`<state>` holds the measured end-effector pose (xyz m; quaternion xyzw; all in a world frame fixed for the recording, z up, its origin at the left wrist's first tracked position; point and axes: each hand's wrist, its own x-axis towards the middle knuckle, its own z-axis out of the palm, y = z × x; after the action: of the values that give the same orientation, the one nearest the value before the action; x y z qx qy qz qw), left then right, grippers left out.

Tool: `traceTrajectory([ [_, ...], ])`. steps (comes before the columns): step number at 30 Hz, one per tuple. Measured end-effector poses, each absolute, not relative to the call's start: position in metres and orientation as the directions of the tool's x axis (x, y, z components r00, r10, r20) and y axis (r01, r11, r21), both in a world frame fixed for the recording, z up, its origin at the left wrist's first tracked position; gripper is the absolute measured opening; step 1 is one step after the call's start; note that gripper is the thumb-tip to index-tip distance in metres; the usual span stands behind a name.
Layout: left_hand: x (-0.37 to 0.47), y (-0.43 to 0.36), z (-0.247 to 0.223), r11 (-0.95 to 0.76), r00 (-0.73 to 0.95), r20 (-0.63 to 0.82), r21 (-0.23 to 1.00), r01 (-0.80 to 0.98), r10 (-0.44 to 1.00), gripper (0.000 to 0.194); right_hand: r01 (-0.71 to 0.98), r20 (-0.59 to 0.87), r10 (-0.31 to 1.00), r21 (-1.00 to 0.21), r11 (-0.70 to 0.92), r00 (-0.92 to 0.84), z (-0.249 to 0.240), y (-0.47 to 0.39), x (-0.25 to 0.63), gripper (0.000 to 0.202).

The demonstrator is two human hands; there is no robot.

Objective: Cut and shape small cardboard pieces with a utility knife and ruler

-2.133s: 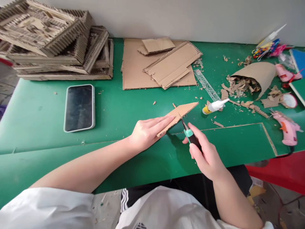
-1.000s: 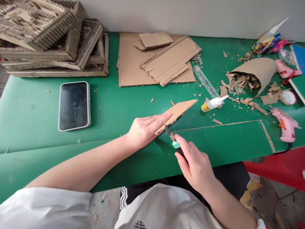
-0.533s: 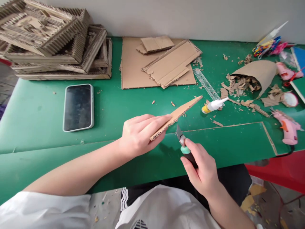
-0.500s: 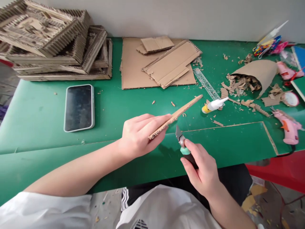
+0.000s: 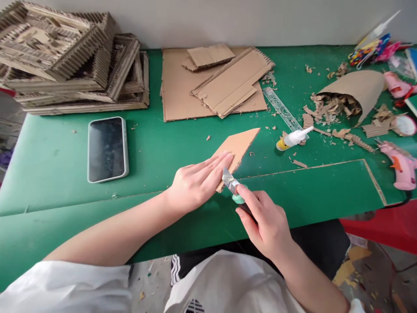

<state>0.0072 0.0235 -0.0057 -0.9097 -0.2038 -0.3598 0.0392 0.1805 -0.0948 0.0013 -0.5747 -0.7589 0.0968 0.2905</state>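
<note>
- the left one of the hands (image 5: pixel 195 184) lies with fingers straight and close together on top of the cut cardboard piece (image 5: pixel 239 141); its thumb is hidden, so i cannot tell whether it grips from below.
- the right hand (image 5: pixel 269 219) is curled closed around the dark handle of a knife (image 5: pixel 238 198), index finger stretched forward along it.
- the blade is at the cardboard piece's near edge, just beside the left fingertips; whether it touches is unclear.
- the piece is at the middle of the green tabletop (image 5: pixel 156 161), tilted up toward the right.
- a glue bottle (image 5: pixel 293 139) stands leaning right of it, near a clear ruler (image 5: pixel 282 107).
- a phone (image 5: pixel 107 150) lies to the left, well apart.
</note>
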Motion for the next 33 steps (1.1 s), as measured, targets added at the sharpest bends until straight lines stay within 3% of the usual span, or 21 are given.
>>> traceTrajectory([
  [19, 0.0031, 0.0239, -0.0029, -0.888, 0.674, 0.632, 0.051, 0.456, 0.382, 0.047, 0.744, 0.260, 0.952, -0.602, 0.289, -0.160, 0.0008, -0.0923, 0.1788, 0.060],
  [33, 0.0035, 0.0228, -0.0027, -0.885, 0.675, 0.630, 0.042, 0.464, 0.384, 0.047, 0.760, 0.264, 0.953, -0.587, 0.280, -0.147, 0.0016, -0.0923, 0.1785, 0.063],
])
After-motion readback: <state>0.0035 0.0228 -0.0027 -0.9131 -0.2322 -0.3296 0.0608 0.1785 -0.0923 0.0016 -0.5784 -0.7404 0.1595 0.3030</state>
